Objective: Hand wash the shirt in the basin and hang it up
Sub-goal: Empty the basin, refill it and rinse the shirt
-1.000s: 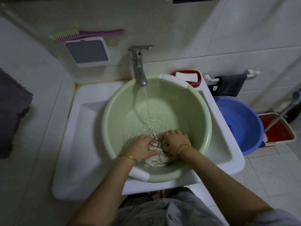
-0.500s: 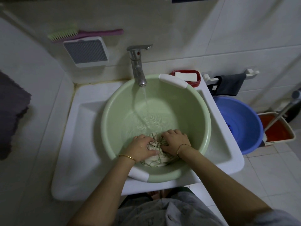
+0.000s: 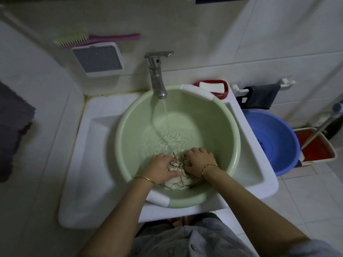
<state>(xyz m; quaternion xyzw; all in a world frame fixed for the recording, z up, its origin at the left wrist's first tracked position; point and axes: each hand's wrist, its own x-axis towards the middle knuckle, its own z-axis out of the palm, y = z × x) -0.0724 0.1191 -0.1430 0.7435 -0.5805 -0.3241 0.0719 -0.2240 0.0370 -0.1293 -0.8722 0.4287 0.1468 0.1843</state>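
Observation:
A pale green basin with white handles sits in the white sink. Water runs from the steel tap into it. The shirt, white with green stripes, lies bunched up at the near side of the basin, partly under water. My left hand grips the left part of the bundle with curled fingers. My right hand grips the right part the same way. Both hands hide much of the cloth.
A red soap dish with a white bar stands behind the basin. A blue tub and a red mop bucket stand on the floor at right. A dark cloth hangs on a rail. A brush lies above a wall vent.
Both hands stay on the bunched shirt with only slight shifts of the fingers. Water keeps running into the basin.

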